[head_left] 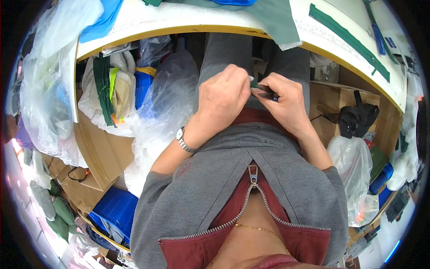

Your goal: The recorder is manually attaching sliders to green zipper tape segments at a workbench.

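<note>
My hands are close together in front of my lap, just below the table's edge. My left hand (226,93) is closed, its fingertips at a small dark green fabric piece (254,84) with a whitish bit at its end. My right hand (283,94) is curled round a slim black tool (268,95) that points toward the left hand. Fingers hide most of the tool, so its exact kind does not show. The green piece sits between the two hands, at the tool's tip.
Ahead curves a white table (179,20) with a yellowish edge. On its right lies a long green zipper strip (349,40); green fabric (268,20) overhangs its edge. Plastic bags (165,89), cardboard (105,148) and a blue bin (115,208) crowd the left; a clear bag (354,175) is at right.
</note>
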A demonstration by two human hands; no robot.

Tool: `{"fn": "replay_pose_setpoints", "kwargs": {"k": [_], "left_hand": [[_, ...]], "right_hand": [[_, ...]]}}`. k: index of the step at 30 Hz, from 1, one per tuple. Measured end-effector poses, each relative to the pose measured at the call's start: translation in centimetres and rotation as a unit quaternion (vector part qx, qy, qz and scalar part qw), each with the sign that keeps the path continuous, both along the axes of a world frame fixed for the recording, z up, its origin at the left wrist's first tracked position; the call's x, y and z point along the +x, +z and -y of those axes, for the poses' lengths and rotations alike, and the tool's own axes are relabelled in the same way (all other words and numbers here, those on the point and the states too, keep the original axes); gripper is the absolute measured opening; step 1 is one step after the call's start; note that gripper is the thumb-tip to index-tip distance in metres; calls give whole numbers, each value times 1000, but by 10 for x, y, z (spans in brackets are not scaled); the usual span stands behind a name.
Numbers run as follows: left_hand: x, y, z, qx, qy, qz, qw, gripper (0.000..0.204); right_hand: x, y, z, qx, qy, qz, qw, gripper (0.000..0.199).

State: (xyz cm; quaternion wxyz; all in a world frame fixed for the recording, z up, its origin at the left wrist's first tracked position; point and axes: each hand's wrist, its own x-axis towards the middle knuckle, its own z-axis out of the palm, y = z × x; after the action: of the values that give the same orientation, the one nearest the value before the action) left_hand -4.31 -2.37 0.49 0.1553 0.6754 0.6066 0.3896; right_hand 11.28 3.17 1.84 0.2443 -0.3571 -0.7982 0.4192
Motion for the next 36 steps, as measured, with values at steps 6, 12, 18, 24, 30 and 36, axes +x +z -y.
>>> {"fn": "replay_pose_setpoints", "kwargs": {"k": [6,12,18,24,30,36], "left_hand": [[-3,4,6,-83,28,160,983,10],[-4,-1,3,-159,-30,406,899,13],[-9,5,5,-221,-33,443,868,17],[-7,12,6,-243,-38,392,886,17],[-4,21,7,-222,-18,301,927,15],[2,20,5,-126,-4,114,986,12]], "right_hand": [[6,-4,-2,-125,-5,-31,992,19],[11,-3,-7,-109,-1,-2,994,24],[12,23,4,176,-38,127,976,38],[8,25,5,253,15,159,954,23],[5,26,5,290,35,179,939,21],[4,25,2,305,67,206,927,21]]}}
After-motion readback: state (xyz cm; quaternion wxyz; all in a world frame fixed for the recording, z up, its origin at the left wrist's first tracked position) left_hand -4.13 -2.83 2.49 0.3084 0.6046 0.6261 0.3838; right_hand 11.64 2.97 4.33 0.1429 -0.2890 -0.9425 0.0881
